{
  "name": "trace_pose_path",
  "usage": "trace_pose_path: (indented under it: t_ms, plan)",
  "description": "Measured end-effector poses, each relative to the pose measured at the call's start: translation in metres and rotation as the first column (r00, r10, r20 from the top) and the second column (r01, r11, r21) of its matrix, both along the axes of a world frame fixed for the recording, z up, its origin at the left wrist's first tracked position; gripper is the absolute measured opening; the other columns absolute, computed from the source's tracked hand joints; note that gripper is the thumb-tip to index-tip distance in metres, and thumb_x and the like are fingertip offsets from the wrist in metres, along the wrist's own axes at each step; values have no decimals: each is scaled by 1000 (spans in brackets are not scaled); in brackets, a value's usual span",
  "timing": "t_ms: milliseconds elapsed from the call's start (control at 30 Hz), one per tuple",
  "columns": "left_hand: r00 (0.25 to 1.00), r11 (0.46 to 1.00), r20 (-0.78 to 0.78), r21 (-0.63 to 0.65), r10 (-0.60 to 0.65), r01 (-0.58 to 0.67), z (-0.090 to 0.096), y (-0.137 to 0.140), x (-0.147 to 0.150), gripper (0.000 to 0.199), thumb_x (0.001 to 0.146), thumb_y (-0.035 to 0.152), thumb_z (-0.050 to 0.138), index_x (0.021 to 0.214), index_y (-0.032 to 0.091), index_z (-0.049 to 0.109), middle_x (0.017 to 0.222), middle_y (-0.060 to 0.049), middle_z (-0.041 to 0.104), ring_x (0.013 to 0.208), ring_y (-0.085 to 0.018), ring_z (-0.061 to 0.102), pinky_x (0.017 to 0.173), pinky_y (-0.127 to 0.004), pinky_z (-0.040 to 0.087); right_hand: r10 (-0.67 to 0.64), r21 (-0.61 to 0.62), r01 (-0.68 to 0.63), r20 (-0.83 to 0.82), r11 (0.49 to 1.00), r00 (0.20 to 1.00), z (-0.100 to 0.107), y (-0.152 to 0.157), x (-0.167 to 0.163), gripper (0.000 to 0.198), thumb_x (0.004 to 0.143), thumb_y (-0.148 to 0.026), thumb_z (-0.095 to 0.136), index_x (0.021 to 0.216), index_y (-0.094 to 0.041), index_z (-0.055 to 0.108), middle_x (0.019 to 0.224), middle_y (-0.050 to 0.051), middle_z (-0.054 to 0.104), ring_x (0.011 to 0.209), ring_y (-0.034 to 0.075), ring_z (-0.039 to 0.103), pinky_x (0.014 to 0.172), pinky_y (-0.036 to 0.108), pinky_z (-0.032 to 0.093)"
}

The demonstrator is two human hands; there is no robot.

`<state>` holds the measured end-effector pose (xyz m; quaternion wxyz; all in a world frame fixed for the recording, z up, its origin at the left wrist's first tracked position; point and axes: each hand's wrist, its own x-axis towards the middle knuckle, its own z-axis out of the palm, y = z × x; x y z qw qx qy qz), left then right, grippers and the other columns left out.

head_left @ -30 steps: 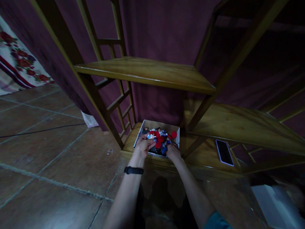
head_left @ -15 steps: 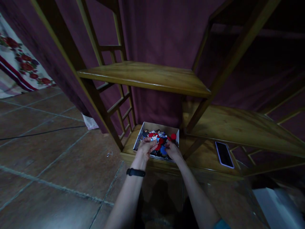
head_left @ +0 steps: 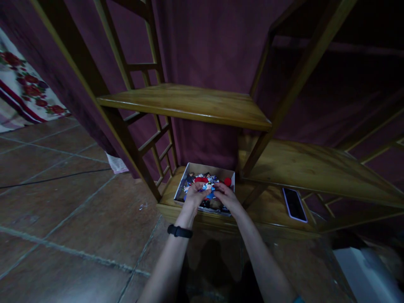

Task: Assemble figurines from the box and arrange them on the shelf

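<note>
A shallow cardboard box (head_left: 221,172) full of small colourful figures sits on the bottom shelf. Just above its contents, my left hand (head_left: 193,197) is closed on a small white and blue figure (head_left: 208,187). The fingers of my right hand (head_left: 229,198) are bent in at the figure's right side and appear to pinch it. Fine details of the figure are too small to make out. A round red piece (head_left: 227,182) lies at the box's right side, among mixed red, blue and dark pieces.
A wooden shelf board (head_left: 186,103) spans above the box, between slanted posts. To the right, a phone (head_left: 295,205) lies on the low shelf. A dark red curtain (head_left: 205,143) hangs behind. A black cable (head_left: 57,179) crosses the tiled floor, and a white box-like object (head_left: 362,269) stands lower right.
My right hand has moved left, from the pieces in the box to the figure in my left hand. The view has shifted slightly.
</note>
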<state>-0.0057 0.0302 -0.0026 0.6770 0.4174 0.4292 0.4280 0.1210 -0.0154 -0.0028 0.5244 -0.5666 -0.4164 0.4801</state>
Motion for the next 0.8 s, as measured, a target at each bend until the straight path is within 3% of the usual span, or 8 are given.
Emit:
trace_pose_path:
  t_ms: [133,267,400,567,800]
  plan:
    - [988,974,-141,227,59,-26,-4,3,5,21,46,7,70,62,14,59,58,4,58,57,-9,51,61,-22,42,34,66,-35,25,997,999,6,-2,0,38,69,-28,60,106,-23,59,97,2,65,88,17,59,77,29,46]
    - [975,965,-220,254,-12,69,-1,0,5,20,48,9,69,67,15,64,60,3,60,58,-10,51,62,-22,41,38,69,-37,-19,997,999,1,-1,1,34,65,-34,66,97,-22,63,92,2,66,85,18,59,76,30,48]
    - [990,980,-96,156,-106,120,1,-3,2,31,46,9,71,76,14,66,66,1,64,62,-11,56,64,-23,43,-60,48,65,-100,997,993,-6,0,3,32,64,-40,66,90,-21,65,83,1,65,78,17,60,71,30,50]
    - [996,997,79,-60,-40,45,1,-4,-2,39,45,12,77,82,11,66,69,-3,67,60,-12,59,63,-24,45,-178,10,185,-214,983,960,-8,1,6,36,62,-43,67,90,-21,62,82,0,63,75,16,60,64,30,53]
    - [979,971,188,-210,-76,116,7,-6,-4,30,48,12,79,76,8,69,70,-7,69,62,-12,62,66,-22,49,-209,83,216,-82,973,974,-13,6,7,36,63,-42,66,92,-21,62,81,0,63,71,16,59,57,27,54]
